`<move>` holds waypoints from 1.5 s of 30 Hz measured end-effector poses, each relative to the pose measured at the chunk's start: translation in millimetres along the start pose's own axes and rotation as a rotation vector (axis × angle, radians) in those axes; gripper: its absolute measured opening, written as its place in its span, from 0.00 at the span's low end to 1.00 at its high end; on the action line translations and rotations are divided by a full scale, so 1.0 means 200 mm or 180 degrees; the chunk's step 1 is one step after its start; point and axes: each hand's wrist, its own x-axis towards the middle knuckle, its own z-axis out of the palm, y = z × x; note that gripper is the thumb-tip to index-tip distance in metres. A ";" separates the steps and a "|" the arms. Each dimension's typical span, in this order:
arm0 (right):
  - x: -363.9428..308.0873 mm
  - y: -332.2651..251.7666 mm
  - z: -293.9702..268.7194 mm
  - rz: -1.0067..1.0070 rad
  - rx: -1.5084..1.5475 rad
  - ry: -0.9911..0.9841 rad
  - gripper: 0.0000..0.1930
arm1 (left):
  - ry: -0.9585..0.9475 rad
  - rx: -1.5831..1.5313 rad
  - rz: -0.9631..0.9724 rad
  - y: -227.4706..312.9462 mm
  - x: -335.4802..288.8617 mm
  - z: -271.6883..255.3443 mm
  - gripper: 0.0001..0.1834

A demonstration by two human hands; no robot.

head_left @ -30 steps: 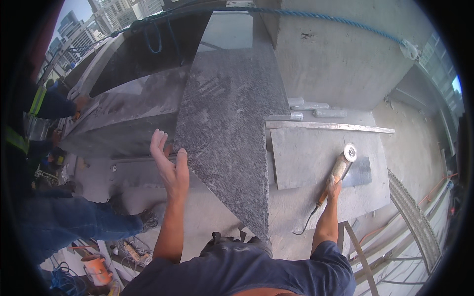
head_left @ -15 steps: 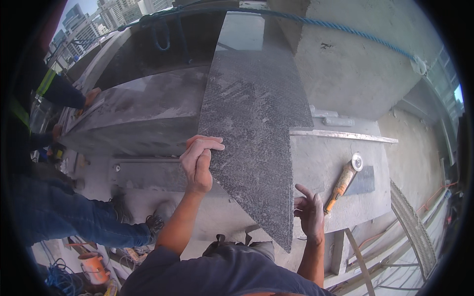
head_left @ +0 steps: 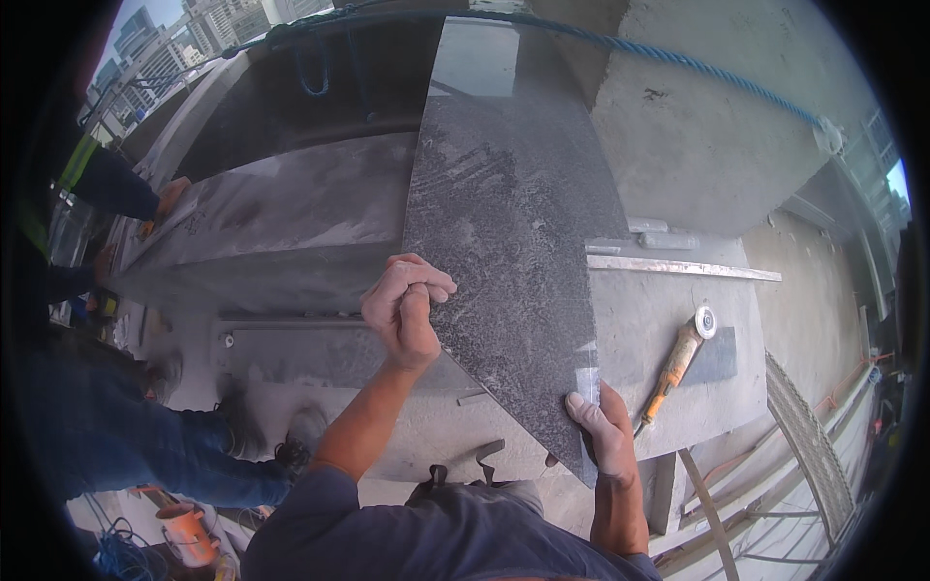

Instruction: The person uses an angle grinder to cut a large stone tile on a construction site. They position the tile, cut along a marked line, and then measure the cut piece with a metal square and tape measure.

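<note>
A large dark grey speckled stone slab [head_left: 509, 223] stands in front of me, its lower end cut to a slanted point. Dust smears its face, and a paler patch shows at its top. My left hand [head_left: 407, 305] is closed round the slab's left edge, just above the slanted cut. Low on the right edge, my right hand [head_left: 603, 426] grips the slab with the thumb on its face and the fingers behind, mostly hidden. An angle grinder [head_left: 675, 368] with an orange and dusty body lies right of the slab on the pale work surface [head_left: 722, 412].
A long metal bar [head_left: 683, 267] and wrapped cylinders [head_left: 668, 239] lie beyond the grinder. A blue rope [head_left: 697, 68] crosses the far side. At left, a co-worker's hand [head_left: 172, 197] rests by another slab [head_left: 300, 194]. An orange bucket [head_left: 187, 533] stands low at left.
My right hand has closed on the slab's right edge, where it was apart with fingers spread. The slab's lower part and my left hand have shifted slightly right.
</note>
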 end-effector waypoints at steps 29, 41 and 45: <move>1.04 -0.57 -0.05 -0.0552 -0.0337 0.0364 0.31 | -0.1461 0.0786 -0.3237 -1.50 1.38 0.31 0.34; 0.78 -0.43 -0.06 -0.1291 -0.1521 0.0878 0.29 | -0.1334 0.0499 -0.3035 -1.68 1.36 0.30 0.50; 0.82 -0.27 -0.02 -0.2019 -0.1745 0.1384 0.31 | -0.1388 0.0339 -0.3233 -1.74 1.36 0.31 0.49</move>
